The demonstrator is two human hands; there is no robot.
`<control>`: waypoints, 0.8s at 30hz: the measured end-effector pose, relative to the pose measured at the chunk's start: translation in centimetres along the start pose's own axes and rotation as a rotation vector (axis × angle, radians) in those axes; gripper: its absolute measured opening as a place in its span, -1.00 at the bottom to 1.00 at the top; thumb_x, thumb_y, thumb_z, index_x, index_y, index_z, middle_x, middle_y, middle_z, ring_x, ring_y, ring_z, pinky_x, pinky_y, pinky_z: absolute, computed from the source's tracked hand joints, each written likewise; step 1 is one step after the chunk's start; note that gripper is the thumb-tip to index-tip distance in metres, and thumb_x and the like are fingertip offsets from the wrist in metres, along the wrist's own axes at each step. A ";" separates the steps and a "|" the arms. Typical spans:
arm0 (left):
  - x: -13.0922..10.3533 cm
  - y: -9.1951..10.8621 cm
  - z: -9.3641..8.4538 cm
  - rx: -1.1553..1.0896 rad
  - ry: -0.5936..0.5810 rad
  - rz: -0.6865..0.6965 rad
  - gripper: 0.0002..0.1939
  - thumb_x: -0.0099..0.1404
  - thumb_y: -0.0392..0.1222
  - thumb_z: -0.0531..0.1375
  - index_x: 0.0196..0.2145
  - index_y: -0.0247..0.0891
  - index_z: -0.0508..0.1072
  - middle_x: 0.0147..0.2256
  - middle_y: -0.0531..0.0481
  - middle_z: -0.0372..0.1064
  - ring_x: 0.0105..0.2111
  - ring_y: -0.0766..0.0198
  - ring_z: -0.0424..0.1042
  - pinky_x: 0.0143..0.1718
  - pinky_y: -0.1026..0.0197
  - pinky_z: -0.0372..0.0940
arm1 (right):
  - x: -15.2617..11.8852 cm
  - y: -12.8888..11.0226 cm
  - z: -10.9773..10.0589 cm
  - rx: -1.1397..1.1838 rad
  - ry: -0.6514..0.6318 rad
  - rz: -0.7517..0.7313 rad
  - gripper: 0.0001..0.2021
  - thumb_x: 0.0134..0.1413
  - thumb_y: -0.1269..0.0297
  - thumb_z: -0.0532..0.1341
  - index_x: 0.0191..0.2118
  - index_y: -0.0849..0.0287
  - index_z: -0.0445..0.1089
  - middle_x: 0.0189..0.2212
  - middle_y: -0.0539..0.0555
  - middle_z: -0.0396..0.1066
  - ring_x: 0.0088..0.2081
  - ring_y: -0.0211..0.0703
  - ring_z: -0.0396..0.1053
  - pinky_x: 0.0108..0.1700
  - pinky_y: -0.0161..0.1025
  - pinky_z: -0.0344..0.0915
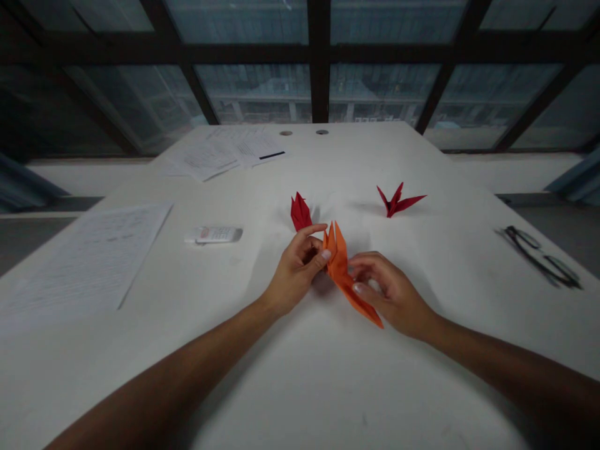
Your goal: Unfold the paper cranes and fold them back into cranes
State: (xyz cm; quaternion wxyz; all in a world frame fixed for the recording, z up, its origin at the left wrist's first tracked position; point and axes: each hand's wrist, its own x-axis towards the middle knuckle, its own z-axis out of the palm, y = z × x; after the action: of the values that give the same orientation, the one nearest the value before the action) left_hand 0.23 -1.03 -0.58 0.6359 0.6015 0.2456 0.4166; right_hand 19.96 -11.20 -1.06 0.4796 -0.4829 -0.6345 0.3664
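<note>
Near the middle of the table, an orange origami piece is held up off the surface, with narrow points at its top and a long tapered end slanting down to the right. My left hand pinches its upper left side between thumb and fingers. At its right edge, my right hand has curled fingers and a thumb that appear to lightly grip the paper; the exact contact is partly hidden. Just behind my left hand stands a red origami piece, its lower part covered. Farther right sits a red origami crane with spread points.
A white correction-tape-like item lies to the left. Printed sheets cover the left edge, and more papers are at the back left. Black-framed glasses rest on the right. The white table reaches toward the windows.
</note>
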 end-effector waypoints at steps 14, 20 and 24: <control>-0.1 0.0 0.3 -0.021 -0.086 -0.030 -0.62 0.28 -0.07 0.40 -0.03 -0.23 0.45 -0.34 0.10 0.31 -0.41 0.42 0.32 -0.36 0.35 0.28 | 0.4 1.1 0.1 0.213 0.010 0.150 -0.83 0.28 0.15 0.32 -0.10 0.09 0.48 -0.19 0.06 0.54 -0.16 -0.11 0.50 -0.05 -0.11 0.44; 0.1 -0.1 0.2 0.117 0.004 -0.099 -0.68 0.41 0.07 0.25 -0.12 -0.25 0.47 -0.39 0.05 0.37 -0.43 0.35 0.34 -0.36 0.27 0.29 | 0.5 0.1 -0.1 0.273 0.195 0.111 -0.71 0.21 0.13 0.37 0.00 0.08 0.48 -0.22 0.04 0.51 -0.36 -0.22 0.44 -0.29 -0.20 0.47; -0.2 0.4 0.6 0.432 -0.138 0.059 -0.61 0.51 0.06 0.11 -0.29 -0.27 0.55 -0.31 -0.06 0.39 -0.28 0.24 0.36 -0.20 0.17 0.30 | 0.8 0.0 -0.2 0.305 0.275 0.084 -0.79 0.25 0.14 0.34 -0.09 0.10 0.49 -0.29 0.05 0.53 -0.33 -0.17 0.48 -0.20 -0.12 0.50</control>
State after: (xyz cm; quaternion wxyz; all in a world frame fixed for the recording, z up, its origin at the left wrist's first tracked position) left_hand 0.50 -1.53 -0.13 0.4950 0.7577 0.2676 0.3305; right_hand 20.08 -10.45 -0.81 0.6135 -0.4760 -0.4797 0.4086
